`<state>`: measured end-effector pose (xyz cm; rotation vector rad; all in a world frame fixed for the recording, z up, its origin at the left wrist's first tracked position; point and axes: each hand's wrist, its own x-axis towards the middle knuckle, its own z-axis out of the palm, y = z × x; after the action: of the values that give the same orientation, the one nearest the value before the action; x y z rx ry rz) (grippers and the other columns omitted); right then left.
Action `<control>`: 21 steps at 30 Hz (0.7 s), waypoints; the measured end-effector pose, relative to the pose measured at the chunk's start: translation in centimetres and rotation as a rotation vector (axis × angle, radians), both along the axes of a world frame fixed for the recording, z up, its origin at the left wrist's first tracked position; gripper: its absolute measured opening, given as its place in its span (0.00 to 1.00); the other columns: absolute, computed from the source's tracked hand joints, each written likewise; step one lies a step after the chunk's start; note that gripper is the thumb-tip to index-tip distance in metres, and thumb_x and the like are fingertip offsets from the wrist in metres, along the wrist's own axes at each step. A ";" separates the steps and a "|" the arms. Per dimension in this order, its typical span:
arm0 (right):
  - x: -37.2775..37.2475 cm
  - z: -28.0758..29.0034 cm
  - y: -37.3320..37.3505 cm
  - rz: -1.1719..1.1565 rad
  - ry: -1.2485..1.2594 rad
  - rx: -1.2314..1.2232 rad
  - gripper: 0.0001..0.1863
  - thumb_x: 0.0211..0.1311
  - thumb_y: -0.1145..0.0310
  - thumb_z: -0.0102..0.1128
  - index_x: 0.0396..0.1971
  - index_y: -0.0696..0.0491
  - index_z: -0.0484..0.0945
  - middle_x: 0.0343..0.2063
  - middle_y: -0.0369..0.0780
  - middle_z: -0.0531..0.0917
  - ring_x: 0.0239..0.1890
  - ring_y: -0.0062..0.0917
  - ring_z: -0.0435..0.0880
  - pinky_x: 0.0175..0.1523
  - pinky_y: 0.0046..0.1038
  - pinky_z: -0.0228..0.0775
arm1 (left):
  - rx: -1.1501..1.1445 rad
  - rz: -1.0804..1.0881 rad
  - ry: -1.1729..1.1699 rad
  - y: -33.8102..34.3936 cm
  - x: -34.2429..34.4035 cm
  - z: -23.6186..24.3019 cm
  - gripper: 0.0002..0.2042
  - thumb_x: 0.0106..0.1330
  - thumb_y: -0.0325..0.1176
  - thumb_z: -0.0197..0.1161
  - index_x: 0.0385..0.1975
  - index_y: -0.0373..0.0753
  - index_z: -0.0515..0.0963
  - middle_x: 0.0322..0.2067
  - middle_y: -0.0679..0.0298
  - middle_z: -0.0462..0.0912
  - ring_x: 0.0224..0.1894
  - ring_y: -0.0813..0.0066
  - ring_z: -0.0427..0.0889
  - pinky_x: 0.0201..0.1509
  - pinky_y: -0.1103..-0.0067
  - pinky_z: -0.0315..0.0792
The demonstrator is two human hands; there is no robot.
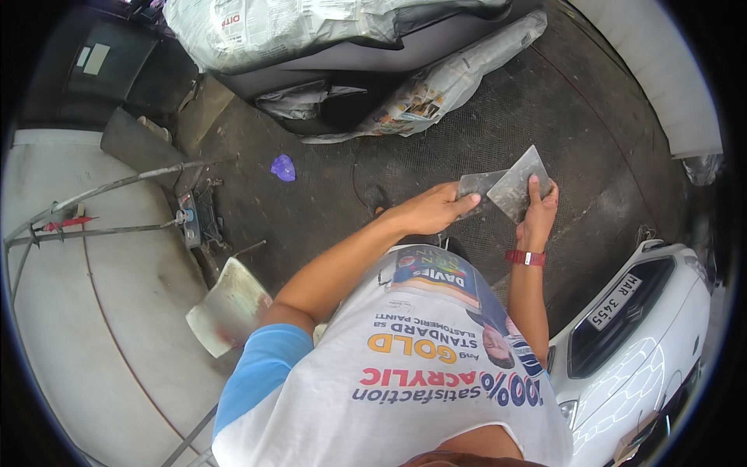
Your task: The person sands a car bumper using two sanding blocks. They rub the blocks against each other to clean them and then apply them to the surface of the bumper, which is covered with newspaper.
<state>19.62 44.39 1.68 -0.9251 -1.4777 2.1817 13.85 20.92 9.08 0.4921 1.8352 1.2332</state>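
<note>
My left hand [442, 210] grips a thin, flat grey plate [479, 184] by its near edge, thumb on top. A second flat grey plate [517, 185], squarish and smudged, is pinched in my right hand [538, 208], with the thumb pressed on its face. This one is tilted corner-up and overlaps the right end of the left plate. Both look like putty spreaders, held out in front of my body above the dark floor. A red band circles my right wrist.
Ahead stands a dark car part [327, 70] partly masked with newspaper [443, 97]. A white car [630, 327] is close on my right. To the left are a metal pipe frame [109, 187], a pale panel [226, 307] and a crumpled purple scrap [283, 167] on the floor.
</note>
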 end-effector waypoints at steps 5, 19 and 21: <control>1.0 0.4 -2.9 0.487 0.036 0.267 0.17 0.72 0.65 0.69 0.53 0.56 0.75 0.45 0.39 0.84 0.46 0.21 0.83 0.54 0.28 0.77 | -0.171 -0.030 -0.062 -0.5 -0.5 -4.3 0.33 0.82 0.58 0.47 0.63 0.28 0.74 0.57 0.44 0.83 0.62 0.53 0.80 0.66 0.65 0.71; 2.6 -2.8 -5.4 0.468 0.077 -0.578 0.26 0.80 0.51 0.56 0.65 0.55 0.73 0.59 0.41 0.83 0.62 0.29 0.82 0.65 0.38 0.74 | 0.411 0.596 -0.170 -3.5 1.4 -6.8 0.24 0.72 0.36 0.70 0.63 0.34 0.74 0.56 0.59 0.82 0.57 0.71 0.81 0.63 0.73 0.75; 3.6 -5.0 -6.6 0.320 -0.118 -0.681 0.25 0.80 0.52 0.55 0.65 0.55 0.73 0.61 0.43 0.82 0.62 0.30 0.83 0.63 0.38 0.77 | 0.235 0.513 -0.107 -4.6 2.2 -7.0 0.21 0.75 0.38 0.67 0.60 0.31 0.76 0.55 0.57 0.83 0.54 0.67 0.84 0.63 0.69 0.75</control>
<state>23.17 37.82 -3.33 -1.0851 -0.9692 3.0030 16.04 16.34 2.07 0.0702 1.7904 1.7953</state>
